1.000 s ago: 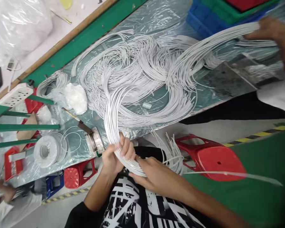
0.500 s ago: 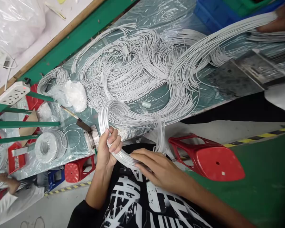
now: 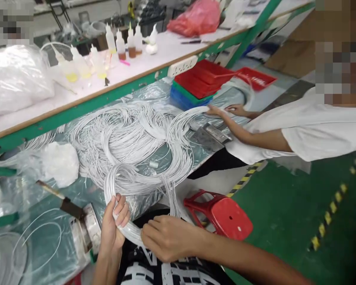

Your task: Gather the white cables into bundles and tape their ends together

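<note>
A curved bundle of white wires (image 3: 131,232) runs between my two hands, low over my lap. My left hand (image 3: 115,219) has its fingers wrapped round the bundle, just below where it bends over at the table's edge. Further along, my right hand (image 3: 169,238) is closed on the same bundle, knuckles up, its fingertips hidden. Behind them a large heap of loose white wires (image 3: 130,144) covers the plastic-sheeted table, with a small pale cylinder (image 3: 153,164) among the strands. Some wire ends (image 3: 172,198) hang off the near edge.
At right, a co-worker's hands (image 3: 215,111) hold other wires beside a metal block (image 3: 209,136). A brush-like tool (image 3: 59,198) and wire coil (image 3: 6,257) lie left. A red stool (image 3: 230,217) stands right. Bottles (image 3: 131,45) stand on the shelf behind stacked trays (image 3: 195,81).
The view has swung up and right, bringing in the bottles and the co-worker. My right hand's fingers, stretched along the bundle before, are now curled round it. My left hand keeps its grip.
</note>
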A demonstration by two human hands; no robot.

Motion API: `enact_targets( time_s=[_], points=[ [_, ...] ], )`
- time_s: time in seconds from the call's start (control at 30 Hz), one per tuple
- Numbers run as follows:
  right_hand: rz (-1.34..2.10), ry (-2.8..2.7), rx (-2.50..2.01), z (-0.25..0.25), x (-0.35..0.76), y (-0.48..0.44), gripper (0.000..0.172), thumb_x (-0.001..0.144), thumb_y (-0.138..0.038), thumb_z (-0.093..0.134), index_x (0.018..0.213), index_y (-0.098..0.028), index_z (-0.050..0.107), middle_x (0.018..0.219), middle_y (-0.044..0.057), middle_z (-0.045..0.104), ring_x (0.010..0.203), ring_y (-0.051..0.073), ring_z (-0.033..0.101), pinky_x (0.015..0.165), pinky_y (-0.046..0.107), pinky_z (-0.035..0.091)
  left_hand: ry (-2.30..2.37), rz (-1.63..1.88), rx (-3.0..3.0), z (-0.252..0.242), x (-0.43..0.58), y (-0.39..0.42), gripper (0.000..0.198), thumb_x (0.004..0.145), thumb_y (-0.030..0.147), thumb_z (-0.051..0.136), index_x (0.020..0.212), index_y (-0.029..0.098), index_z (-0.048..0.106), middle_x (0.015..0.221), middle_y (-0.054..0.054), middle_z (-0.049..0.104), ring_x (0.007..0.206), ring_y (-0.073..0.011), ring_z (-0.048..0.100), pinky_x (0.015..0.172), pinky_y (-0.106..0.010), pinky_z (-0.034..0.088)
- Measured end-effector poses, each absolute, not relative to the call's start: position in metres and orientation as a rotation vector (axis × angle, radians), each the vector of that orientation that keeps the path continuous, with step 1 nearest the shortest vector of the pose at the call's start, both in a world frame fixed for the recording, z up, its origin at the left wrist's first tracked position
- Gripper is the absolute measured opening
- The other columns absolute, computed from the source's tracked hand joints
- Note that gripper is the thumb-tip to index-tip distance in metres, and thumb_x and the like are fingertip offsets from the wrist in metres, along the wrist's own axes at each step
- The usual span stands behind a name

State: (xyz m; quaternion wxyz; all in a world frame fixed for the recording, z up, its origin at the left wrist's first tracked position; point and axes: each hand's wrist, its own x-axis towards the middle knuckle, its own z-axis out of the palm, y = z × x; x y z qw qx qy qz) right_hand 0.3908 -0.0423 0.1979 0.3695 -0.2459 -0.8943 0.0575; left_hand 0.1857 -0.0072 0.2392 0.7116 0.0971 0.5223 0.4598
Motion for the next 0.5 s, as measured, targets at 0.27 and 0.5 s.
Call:
enact_targets(
  time_s=[0.27, 0.5],
  points=[
    [-0.162, -2.293, -0.569, 0.194, 0.361, -0.003, 0.034, 0.094, -0.019, 0.073, 0.061, -0.027, 0.071, 0.061, -0.002, 0.056, 0.051, 0.013, 0.046, 0.043, 0.027, 0.042, 1.196, 0.872, 0.285, 0.227, 0.178, 0.01, 0.06, 0.085, 0.047, 0.104, 0.071, 0.022, 0.052, 0.068, 0.007, 0.022, 0.055, -0.0077, 0.005, 0.043, -0.019, 0.028],
    [-0.259, -2.195, -0.585, 0.188, 0.343, 0.025, 0.036, 0.095, -0.017, 0.07, 0.061, -0.028, 0.071, 0.063, -0.002, 0.067, 0.051, 0.013, 0.054, 0.042, 0.025, 0.05, 1.247, 0.72, 0.284, 0.24, 0.189, 0.033, 0.111, 0.039, 0.076, 0.114, 0.066, 0.021, 0.022, 0.064, 0.008, 0.004, 0.061, -0.0083, 0.005, 0.051, -0.023, 0.019]
  ],
)
